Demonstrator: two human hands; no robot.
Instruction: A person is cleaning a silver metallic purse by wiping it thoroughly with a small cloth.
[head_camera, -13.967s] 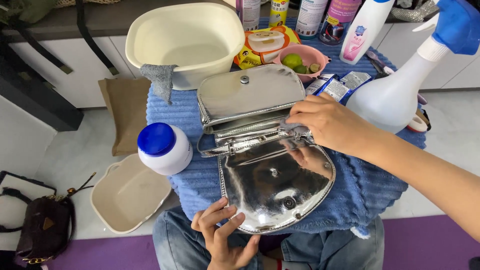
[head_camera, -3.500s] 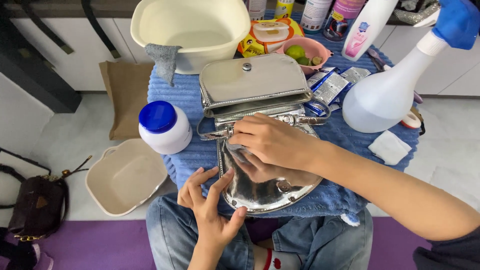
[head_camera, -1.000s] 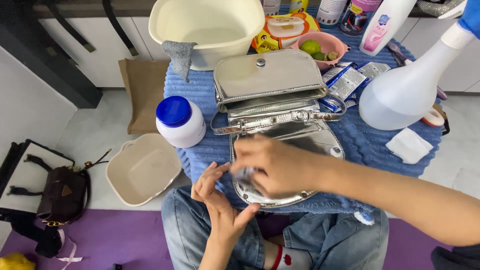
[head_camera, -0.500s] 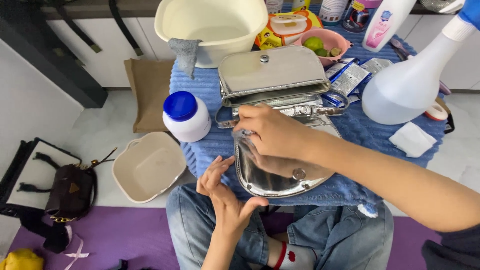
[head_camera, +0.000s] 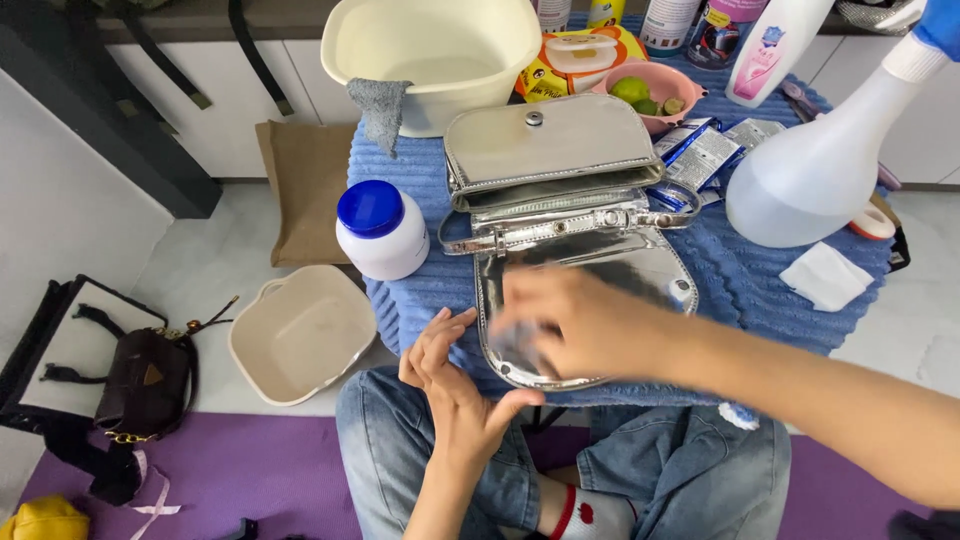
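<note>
The right hand (head_camera: 575, 325) lies palm down on the open flap of a silver handbag (head_camera: 560, 190), blurred by motion; its fingers are curled over something pale pressed against the shiny surface, but the blur hides what that is and how firmly it is gripped. The left hand (head_camera: 450, 385) is loose and holds nothing, its fingers spread and pointing up at the near left edge of the flap, the fingertips touching or just short of the rim; which of the two cannot be told. The handbag rests on a blue ribbed towel (head_camera: 760, 290) that covers a small table, with the bag's body beyond the right hand and the flap folded out toward the person's jeans-clad knees.

Just beyond the left hand stands a white jar with a blue lid (head_camera: 380, 230). Farther beyond both hands sits a cream basin (head_camera: 440, 50) with a grey cloth (head_camera: 380, 105) hung over its rim, and beside it a pink bowl (head_camera: 655, 95) with green fruit. To the right of the right forearm stands a clear spray bottle (head_camera: 820, 170), with a white folded pad (head_camera: 825, 275) just in front of it. On the floor to the left of the left hand lies a cream tub (head_camera: 300, 335), and farther left a dark brown bag (head_camera: 140, 385)
</note>
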